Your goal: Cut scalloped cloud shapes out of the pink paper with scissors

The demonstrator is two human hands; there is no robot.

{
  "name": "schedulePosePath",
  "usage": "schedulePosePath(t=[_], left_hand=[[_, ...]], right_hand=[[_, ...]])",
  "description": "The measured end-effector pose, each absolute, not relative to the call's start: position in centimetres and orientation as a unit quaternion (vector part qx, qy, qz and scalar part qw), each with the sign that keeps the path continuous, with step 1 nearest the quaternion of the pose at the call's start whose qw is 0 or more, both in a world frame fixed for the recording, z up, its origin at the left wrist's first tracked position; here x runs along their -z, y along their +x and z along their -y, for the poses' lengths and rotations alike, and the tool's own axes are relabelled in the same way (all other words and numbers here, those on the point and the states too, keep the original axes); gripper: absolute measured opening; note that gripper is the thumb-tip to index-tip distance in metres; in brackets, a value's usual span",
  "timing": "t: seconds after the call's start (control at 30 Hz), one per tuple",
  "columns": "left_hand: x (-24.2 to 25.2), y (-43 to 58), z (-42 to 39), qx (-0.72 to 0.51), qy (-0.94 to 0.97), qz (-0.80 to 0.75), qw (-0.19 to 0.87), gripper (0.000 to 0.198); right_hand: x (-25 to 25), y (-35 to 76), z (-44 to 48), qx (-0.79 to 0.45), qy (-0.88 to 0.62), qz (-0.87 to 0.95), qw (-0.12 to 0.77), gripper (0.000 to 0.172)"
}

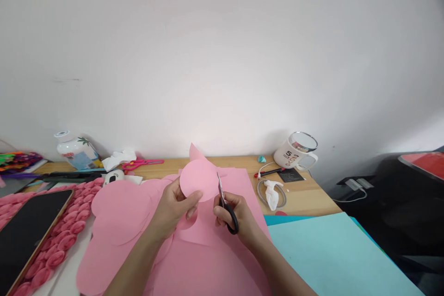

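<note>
My left hand (175,206) pinches a rounded piece of pink paper (197,178) and holds it up over the desk. My right hand (234,215) grips black-handled scissors (225,206), fingers through the loops, with the blades pointing up into the right edge of that piece. Under both hands lie large pink paper sheets (208,259) and several cut pink round shapes (121,208).
A wooden desk (312,194) stands against a white wall. On it: a white mug (296,152), a coiled cable with white tissue (272,194), pink scissors (142,163), a white bottle (74,150), a light blue sheet (329,254), a black-screened frame edged with pink paper roses (31,231).
</note>
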State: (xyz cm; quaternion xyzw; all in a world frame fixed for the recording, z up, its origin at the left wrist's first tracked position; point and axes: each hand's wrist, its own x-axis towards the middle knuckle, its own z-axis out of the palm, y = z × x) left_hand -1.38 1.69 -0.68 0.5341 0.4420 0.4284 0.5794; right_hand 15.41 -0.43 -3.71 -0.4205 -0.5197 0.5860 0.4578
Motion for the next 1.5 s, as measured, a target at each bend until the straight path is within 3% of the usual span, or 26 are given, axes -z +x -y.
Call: schedulePosePath(t=[0.23,0.47,0.73,1.5], left_hand=[[0.5,-0.5,-1.5,-0.474,0.477,-0.458,0.581,0.023],[1.8,0.0,-1.2,-0.436,0.485,-0.534,0.538,0.035],[2.1,0.0,-1.0,-0.392,0.504,-0.527,0.561,0.028],[1.7,0.0,-1.0,-0.389,0.527,-0.517,0.551,0.030]], right_hand=[[4.5,14.7,0.5,-0.593,-0.414,0.499,0.478,0.023],[4.6,14.0,0.6,-0.597,-0.418,0.507,0.461,0.026],[4.8,14.7,0.1,-0.583,-0.392,0.507,0.499,0.034],[4.8,14.7,0.2,-0.585,-0.398,0.505,0.494,0.021]])
